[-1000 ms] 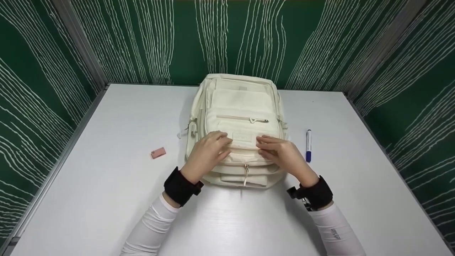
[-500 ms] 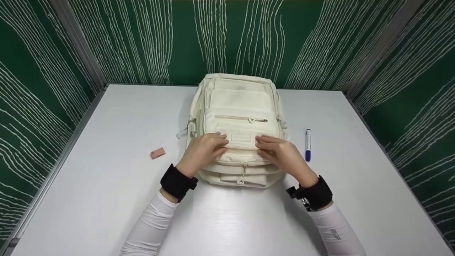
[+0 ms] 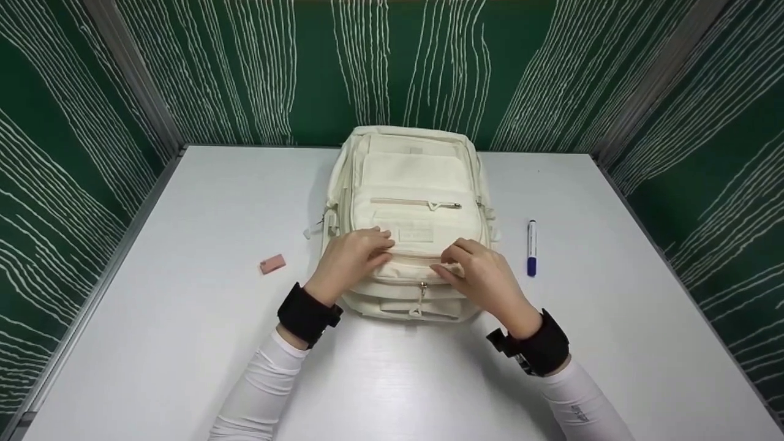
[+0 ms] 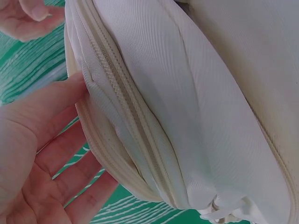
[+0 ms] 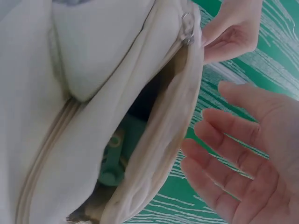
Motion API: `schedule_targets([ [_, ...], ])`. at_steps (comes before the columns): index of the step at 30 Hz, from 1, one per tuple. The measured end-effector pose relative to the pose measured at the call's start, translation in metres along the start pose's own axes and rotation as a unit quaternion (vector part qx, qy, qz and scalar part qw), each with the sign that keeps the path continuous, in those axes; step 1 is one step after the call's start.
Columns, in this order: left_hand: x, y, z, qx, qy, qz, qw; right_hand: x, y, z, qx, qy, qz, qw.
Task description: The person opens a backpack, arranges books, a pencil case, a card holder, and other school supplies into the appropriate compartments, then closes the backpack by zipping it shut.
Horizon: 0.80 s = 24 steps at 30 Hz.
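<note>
head view: left hand [image 3: 350, 256] pinches backpack [image 3: 416, 171]; right hand [image 3: 487, 278] angled inward, fingers [image 5: 224, 143] loosely spread.

A pink block [image 3: 272, 264] and a blue-capped marker [image 3: 531, 248] lie well apart on a white table [image 3: 233, 196], before green walls [image 3: 315, 67]

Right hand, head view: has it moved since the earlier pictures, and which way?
Yes, the right hand has shifted slightly down the picture: its fingertips, earlier beside the label on the backpack, now sit lower.
</note>
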State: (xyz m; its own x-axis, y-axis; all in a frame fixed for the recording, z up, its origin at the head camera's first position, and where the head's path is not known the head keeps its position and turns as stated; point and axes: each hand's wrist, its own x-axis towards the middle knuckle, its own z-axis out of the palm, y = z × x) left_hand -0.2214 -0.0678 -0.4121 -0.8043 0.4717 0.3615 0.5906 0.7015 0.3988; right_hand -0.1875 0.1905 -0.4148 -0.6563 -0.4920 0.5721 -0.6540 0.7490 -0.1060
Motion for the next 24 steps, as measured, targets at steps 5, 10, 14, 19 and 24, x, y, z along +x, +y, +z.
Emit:
schedule_targets([
  [5, 0.001, 0.0, 0.0, -0.003, 0.001, 0.0, 1.0, -0.003, -0.013, 0.004, 0.019, -0.046, 0.023, 0.9985],
  [10, 0.001, -0.001, 0.001, -0.003, 0.001, -0.001, 1.0, -0.006, -0.022, 0.014, -0.013, -0.084, 0.045, 0.9954],
  [14, -0.001, -0.001, 0.001, -0.001, 0.003, -0.004, 1.0, -0.007, -0.027, 0.019, -0.038, -0.082, 0.059, 0.9941],
  [19, -0.002, -0.001, 0.002, -0.002, 0.002, -0.005, 1.0, -0.009, -0.028, 0.023, -0.035, -0.099, 0.072, 0.9918],
  [24, -0.002, 0.0, 0.002, -0.003, 0.01, 0.001, 0.9999, -0.009, -0.028, 0.02, -0.013, -0.119, 0.077, 0.9898],
])
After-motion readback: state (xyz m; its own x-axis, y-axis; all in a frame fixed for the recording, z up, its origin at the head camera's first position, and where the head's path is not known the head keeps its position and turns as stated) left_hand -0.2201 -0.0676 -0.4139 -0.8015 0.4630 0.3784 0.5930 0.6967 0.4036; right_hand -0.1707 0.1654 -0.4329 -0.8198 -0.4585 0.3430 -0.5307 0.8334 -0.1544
